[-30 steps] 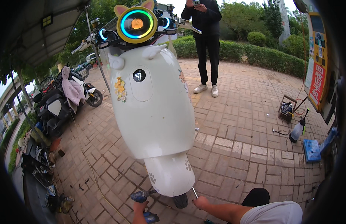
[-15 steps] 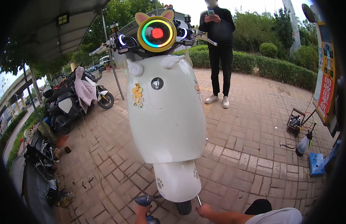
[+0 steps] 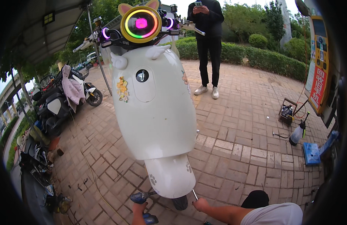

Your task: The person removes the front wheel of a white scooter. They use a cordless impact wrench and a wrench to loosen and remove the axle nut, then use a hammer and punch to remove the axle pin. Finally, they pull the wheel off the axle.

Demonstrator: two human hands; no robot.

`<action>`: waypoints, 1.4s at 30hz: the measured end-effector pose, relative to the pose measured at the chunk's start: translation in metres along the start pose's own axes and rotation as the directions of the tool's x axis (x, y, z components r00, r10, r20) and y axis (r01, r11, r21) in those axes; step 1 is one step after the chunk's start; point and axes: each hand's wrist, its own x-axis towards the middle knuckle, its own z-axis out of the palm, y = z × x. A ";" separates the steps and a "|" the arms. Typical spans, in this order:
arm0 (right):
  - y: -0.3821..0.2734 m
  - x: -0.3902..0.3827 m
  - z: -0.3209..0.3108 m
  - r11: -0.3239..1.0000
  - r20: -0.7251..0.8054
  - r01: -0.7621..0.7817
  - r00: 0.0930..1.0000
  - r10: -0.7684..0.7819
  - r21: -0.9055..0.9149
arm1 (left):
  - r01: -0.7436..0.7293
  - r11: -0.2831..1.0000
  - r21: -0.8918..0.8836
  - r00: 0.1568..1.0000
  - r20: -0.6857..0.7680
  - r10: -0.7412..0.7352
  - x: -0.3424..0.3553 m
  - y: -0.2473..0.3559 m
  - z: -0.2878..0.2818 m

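A white electric scooter (image 3: 158, 123) faces me, its front fender (image 3: 169, 174) marked with grey paw prints above a dark front tyre (image 3: 180, 203). Left of the wheel, my left hand (image 3: 139, 208) grips a blue-and-black cordless power tool (image 3: 139, 197), which points at the wheel's side. My right hand (image 3: 200, 204) is closed around a slim metal tool (image 3: 195, 194) on the wheel's right. Its upper end reaches the fender's lower edge, where the contact is hidden. A round headlight (image 3: 141, 24) with cat ears glows at the top.
Beyond the scooter a person in black (image 3: 208, 41) stands holding a phone. Other scooters (image 3: 55, 103) are parked at left. At right are a tool carrier (image 3: 287, 111), a spray bottle (image 3: 296, 134), a blue box (image 3: 311, 153) and a yellow machine (image 3: 319, 63). A cable (image 3: 91, 168) crosses the brick paving.
The whole scene has shifted left and slightly up in the picture. The headlight ring and its centre have changed colour. Both hands keep their tools on either side of the wheel.
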 end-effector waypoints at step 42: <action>-0.005 -0.008 -0.006 0.994 -0.058 -0.048 0.997 0.054 0.095 | -0.066 0.997 0.041 0.997 -0.032 0.068 0.000 0.008 0.003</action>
